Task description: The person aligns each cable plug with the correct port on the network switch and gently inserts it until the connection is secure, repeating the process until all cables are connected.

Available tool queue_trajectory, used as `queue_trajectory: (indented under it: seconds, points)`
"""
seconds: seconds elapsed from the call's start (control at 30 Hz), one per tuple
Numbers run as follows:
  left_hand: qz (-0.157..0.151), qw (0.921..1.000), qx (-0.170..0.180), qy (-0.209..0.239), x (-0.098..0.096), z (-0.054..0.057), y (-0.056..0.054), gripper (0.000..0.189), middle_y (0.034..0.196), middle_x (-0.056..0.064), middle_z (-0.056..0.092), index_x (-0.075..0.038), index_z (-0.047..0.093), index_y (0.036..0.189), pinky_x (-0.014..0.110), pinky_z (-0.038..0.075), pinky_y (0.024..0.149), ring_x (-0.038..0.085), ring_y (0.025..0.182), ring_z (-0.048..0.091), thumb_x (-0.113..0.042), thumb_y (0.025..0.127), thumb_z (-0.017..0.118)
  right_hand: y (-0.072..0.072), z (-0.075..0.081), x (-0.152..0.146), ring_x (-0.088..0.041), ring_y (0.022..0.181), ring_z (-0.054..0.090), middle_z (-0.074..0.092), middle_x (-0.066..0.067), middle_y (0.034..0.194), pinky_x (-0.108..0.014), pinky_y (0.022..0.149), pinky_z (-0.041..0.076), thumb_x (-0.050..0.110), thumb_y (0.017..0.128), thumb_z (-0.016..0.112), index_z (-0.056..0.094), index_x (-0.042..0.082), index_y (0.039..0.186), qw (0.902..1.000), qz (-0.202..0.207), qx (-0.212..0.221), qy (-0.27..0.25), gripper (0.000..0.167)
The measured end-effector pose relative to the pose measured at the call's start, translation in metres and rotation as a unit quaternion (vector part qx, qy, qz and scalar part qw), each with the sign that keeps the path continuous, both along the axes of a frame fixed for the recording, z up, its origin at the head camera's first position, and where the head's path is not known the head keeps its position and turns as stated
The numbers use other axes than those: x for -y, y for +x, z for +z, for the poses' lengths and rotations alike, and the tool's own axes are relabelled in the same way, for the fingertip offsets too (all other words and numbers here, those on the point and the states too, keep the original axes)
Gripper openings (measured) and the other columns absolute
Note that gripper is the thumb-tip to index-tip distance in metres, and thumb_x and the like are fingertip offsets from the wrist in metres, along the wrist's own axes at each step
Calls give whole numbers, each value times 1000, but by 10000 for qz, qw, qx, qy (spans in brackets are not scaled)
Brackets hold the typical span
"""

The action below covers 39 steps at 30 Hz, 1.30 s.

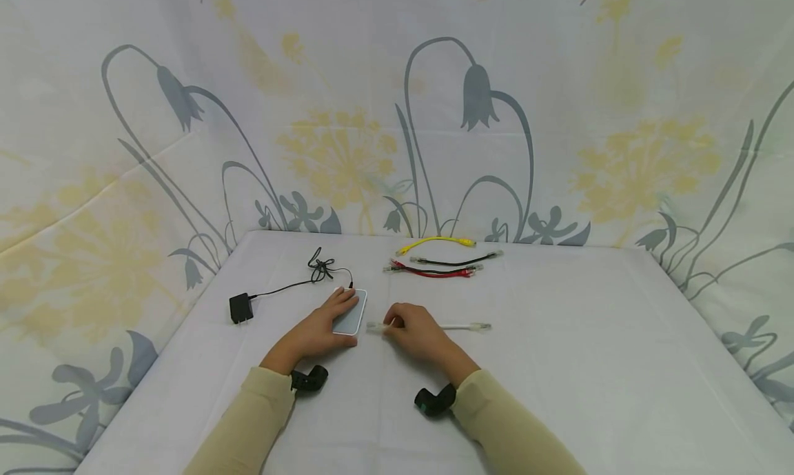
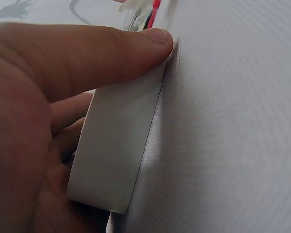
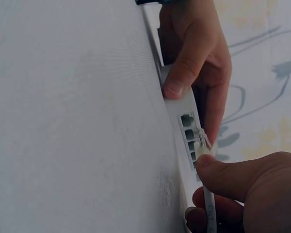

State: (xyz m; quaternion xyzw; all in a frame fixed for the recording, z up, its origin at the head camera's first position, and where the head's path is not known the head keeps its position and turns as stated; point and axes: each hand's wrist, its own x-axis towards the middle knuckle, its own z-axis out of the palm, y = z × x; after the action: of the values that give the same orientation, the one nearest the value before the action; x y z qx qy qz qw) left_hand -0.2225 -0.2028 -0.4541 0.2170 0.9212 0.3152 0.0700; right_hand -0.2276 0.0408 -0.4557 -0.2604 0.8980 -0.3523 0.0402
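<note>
While my left hand [image 1: 318,329] grips the box [image 1: 353,318], my right hand [image 1: 417,331] pinches the white cable [image 1: 457,327] near its plug [image 1: 375,327], best kept square to the ports [image 3: 189,134].

Mid-frame in the head view, the flat box [image 1: 351,318] has a grey-blue top edged in white, and the cable [image 1: 455,327] to its right is white too. Upper centre brings more colour — a yellow cable [image 1: 434,238], a black cable [image 1: 459,263], a red cable [image 1: 434,276]. Left of centre, the adapter [image 1: 240,308] is black. Lower down, khaki sleeves [image 1: 517,423]; across the top, a white backdrop [image 1: 366,68] patterned with grey-blue bellflowers and yellow blossoms.
</note>
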Motion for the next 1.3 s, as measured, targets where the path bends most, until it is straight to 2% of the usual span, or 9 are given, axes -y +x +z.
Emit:
queue_trajectory:
  seconds: [1.3]
  points:
    - [57, 9999, 100, -40, 0, 0, -1, 83, 162, 6, 23, -10, 35, 151, 57, 20, 116, 31, 152, 7, -29, 81, 75, 4, -1, 17, -8, 72, 54, 61, 3, 81, -25, 67, 44, 21, 90, 67, 66, 14, 93, 9997, 84, -187, 161, 8]
